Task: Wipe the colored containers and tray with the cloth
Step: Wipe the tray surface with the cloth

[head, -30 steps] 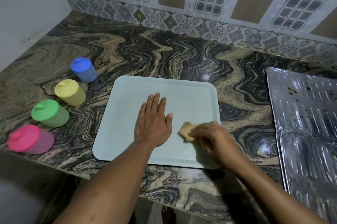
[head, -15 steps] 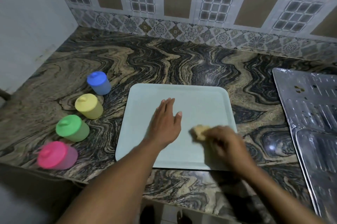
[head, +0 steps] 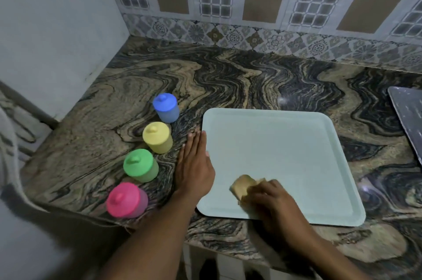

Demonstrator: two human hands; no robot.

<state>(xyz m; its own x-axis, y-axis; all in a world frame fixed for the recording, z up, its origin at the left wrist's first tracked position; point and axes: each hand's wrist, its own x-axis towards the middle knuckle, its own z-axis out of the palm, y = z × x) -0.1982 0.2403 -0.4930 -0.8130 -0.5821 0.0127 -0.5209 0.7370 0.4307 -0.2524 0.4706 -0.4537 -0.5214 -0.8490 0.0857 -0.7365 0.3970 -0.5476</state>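
Observation:
A pale green tray (head: 285, 149) lies flat on the marbled counter. My right hand (head: 271, 202) presses a tan cloth (head: 243, 185) onto the tray's near left part. My left hand (head: 194, 165) lies flat, fingers together, over the tray's left edge and the counter. Left of the tray stand a blue container (head: 165, 107), a yellow container (head: 157, 137), a green container (head: 140, 165) and a pink container (head: 126, 200), all lidded, in a slanting row.
A steel drainboard (head: 408, 113) shows at the right edge. The tiled backsplash (head: 251, 6) rises behind and a plain wall (head: 50, 28) closes the left side. The counter's front edge (head: 228, 250) runs just below the tray.
My left hand slid from the middle of the tray to its left edge. My right hand moved the cloth leftward along the tray's near part. The view shifted left.

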